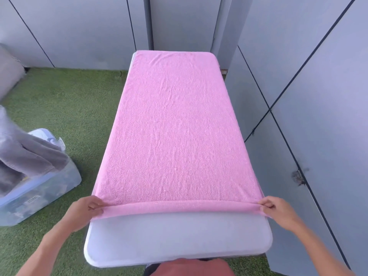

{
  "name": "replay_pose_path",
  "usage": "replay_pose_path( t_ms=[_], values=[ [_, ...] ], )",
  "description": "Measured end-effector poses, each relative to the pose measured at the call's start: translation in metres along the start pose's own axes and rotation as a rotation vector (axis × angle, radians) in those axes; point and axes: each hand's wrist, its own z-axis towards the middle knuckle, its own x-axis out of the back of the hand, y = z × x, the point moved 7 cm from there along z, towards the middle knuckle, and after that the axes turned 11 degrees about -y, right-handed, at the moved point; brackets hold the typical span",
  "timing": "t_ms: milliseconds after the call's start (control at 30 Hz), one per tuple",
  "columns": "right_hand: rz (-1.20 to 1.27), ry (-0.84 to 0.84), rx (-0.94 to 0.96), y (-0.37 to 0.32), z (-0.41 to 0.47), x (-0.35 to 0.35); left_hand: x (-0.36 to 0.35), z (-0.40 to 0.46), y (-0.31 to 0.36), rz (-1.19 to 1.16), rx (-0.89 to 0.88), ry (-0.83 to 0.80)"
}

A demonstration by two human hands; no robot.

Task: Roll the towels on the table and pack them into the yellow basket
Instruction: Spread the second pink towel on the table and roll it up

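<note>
A pink towel (175,124) lies spread flat along the white table (179,238), covering it from the far end to near the front. Its near edge is turned over into a narrow fold running across the table. My left hand (87,211) pinches the left end of that fold. My right hand (278,211) pinches the right end. Bare white tabletop shows between the fold and the front edge. No yellow basket is in view.
A clear plastic bin (37,188) stands on the green turf at the left, with grey towels (22,156) draped over it. Grey wall panels close in behind the table and along its right side.
</note>
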Motion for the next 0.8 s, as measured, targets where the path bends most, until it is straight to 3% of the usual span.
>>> replay_pose_path(
  t_ms=[67,200,367,467,567,667,800],
  values=[
    [0.037,0.119,-0.020,0.000,0.006,0.005,0.008,0.000,0.000,-0.012,0.017,0.143],
    [-0.245,0.341,0.035,-0.012,-0.003,-0.008,-0.011,-0.024,0.021,0.296,-0.084,0.405],
    [-0.331,0.343,0.195,-0.022,-0.030,-0.048,-0.062,-0.042,0.022,0.421,-0.194,0.448],
    [-0.342,0.320,0.193,-0.020,-0.017,-0.042,-0.050,-0.034,0.021,0.332,-0.146,0.455],
    [-0.301,0.305,0.123,-0.019,-0.003,-0.033,-0.034,-0.024,0.025,0.281,-0.120,0.437],
    [-0.367,0.241,0.124,-0.014,-0.006,-0.032,-0.028,-0.014,0.015,0.306,-0.142,0.316],
    [-0.298,-0.029,0.069,-0.005,-0.007,-0.026,-0.023,-0.010,0.000,0.209,-0.086,0.041]
  ],
)
